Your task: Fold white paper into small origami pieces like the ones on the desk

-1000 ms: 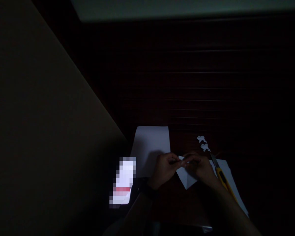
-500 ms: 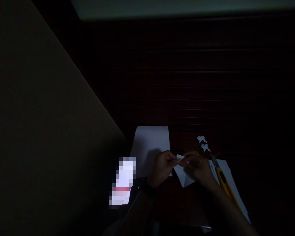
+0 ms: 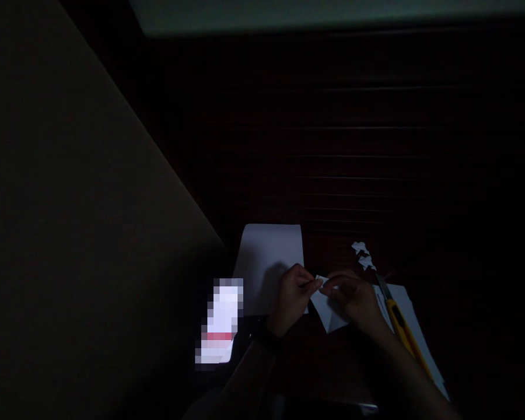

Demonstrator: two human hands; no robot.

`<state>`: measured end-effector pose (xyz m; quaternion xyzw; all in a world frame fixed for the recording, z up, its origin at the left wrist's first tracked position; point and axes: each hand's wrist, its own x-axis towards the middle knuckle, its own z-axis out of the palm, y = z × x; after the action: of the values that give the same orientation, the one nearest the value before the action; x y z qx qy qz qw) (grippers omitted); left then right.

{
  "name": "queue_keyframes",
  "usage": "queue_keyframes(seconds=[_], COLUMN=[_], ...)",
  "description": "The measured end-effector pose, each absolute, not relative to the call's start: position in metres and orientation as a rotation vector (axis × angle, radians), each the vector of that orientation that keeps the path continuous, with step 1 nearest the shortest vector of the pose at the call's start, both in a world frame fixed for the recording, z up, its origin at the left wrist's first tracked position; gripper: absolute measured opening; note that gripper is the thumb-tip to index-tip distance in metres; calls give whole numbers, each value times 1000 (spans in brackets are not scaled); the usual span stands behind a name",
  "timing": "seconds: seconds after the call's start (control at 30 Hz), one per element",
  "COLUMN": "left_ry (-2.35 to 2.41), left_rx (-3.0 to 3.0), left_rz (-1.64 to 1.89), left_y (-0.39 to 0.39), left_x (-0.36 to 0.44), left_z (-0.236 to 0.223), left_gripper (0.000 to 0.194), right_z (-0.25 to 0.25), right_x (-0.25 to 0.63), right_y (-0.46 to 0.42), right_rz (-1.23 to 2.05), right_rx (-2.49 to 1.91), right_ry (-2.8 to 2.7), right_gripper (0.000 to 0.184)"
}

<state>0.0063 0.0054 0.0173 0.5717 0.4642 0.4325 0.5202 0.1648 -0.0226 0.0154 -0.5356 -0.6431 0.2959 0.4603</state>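
A small white sheet of paper (image 3: 329, 318) with a crease down its middle is between my hands, one corner pointing toward me. My left hand (image 3: 294, 297) pinches its upper left edge between thumb and fingers. From the other side, my right hand (image 3: 354, 297) grips the top of the same paper, its fingertips close to my left thumb. Part of the paper is hidden under my right hand. Just right of that hand lies a yellow utility knife (image 3: 405, 332) with its blade out, resting on a stack of white paper (image 3: 420, 326).
A larger white sheet (image 3: 266, 251) lies behind my left hand. Small folded paper pieces (image 3: 364, 256) sit beyond the knife tip. A lit phone (image 3: 221, 324), its screen blurred, is at the left. Dark slatted wood (image 3: 332, 128) rises behind; the scene is dim.
Both hands keep their hold on the paper. The fingertips have shifted slightly at its top edge; the whole view has drifted a little.
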Motion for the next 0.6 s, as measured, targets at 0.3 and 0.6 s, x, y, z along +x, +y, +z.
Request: queue_keyframes(seconds=[0.3, 0.6], left_ry=[1000, 871], left_rx=[1361, 1368], left_rz=[976, 953], left_y=[4, -2], left_x=[7, 6], left_z=[18, 29], left_gripper=[17, 13], right_z=[15, 12], right_x=[165, 166], right_y=[-22, -21], right_rz=[679, 824], right_rx=[-1329, -1388], right_ry=[-1582, -1410], right_gripper=[10, 22])
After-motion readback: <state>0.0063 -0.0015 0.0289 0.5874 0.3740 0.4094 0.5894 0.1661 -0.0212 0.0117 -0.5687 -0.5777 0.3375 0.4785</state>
